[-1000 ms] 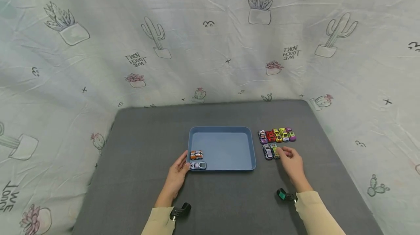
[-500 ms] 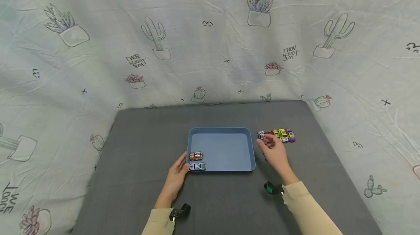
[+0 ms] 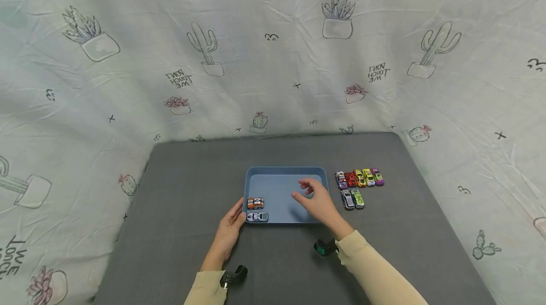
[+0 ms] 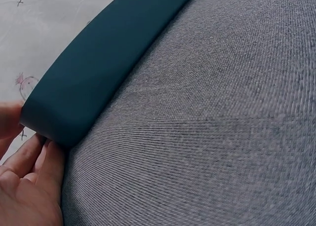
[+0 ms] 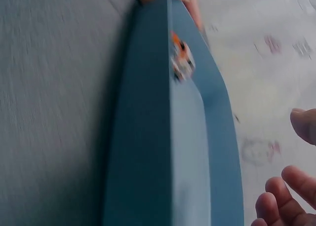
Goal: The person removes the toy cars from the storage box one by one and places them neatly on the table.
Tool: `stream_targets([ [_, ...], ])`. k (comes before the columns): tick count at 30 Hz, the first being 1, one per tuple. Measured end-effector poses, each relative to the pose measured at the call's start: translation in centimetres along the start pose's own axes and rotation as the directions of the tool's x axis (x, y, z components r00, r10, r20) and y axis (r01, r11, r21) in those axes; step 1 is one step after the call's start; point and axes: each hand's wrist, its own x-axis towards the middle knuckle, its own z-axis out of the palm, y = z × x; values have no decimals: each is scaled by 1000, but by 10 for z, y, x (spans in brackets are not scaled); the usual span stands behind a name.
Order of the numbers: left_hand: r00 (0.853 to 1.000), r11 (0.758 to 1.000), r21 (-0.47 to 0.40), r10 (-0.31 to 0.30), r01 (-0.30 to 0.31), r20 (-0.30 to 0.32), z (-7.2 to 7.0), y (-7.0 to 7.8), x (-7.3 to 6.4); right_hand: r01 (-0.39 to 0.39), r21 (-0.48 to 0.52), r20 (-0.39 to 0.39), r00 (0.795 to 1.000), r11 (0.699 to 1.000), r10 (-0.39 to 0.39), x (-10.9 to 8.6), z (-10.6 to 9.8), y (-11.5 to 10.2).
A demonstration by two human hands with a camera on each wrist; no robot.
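Note:
A shallow blue tray [image 3: 277,210] lies on the grey table. At its near left corner my left hand [image 3: 227,234] grips it; in the left wrist view the thumb [image 4: 9,118] is at the rim and the fingers [image 4: 48,169] are against the outside. An orange and white toy car [image 3: 255,202] and a silver toy car [image 3: 258,217] sit side by side in that corner. Over the tray's right half hovers my right hand [image 3: 319,204], thumb and fingers spread apart. Nothing shows between them in the right wrist view, where the tray wall [image 5: 143,112] stands nearby.
Right of the tray, several toy cars stand in a tight row, among them a red one [image 3: 351,179] and a purple one [image 3: 377,176]. In front of them are a dark grey car [image 3: 347,199] and a green car [image 3: 357,198]. A patterned cloth [image 3: 273,58] hangs behind the table.
My right hand has left the green car, passed over the other cars and swung left above the tray. The green car stands beside the grey one. My left hand stays at the tray's corner.

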Motion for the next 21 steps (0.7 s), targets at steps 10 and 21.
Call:
stream_targets([
  [10,1000,1000,-18,-9,9,-3,0,3,0,77,-48,253,966,996,-62,-4,50,-19],
  [21,999,1000,-3,23,-23,24,2,2,-1,85,-74,360,932,994,-53,3,80,-16],
])
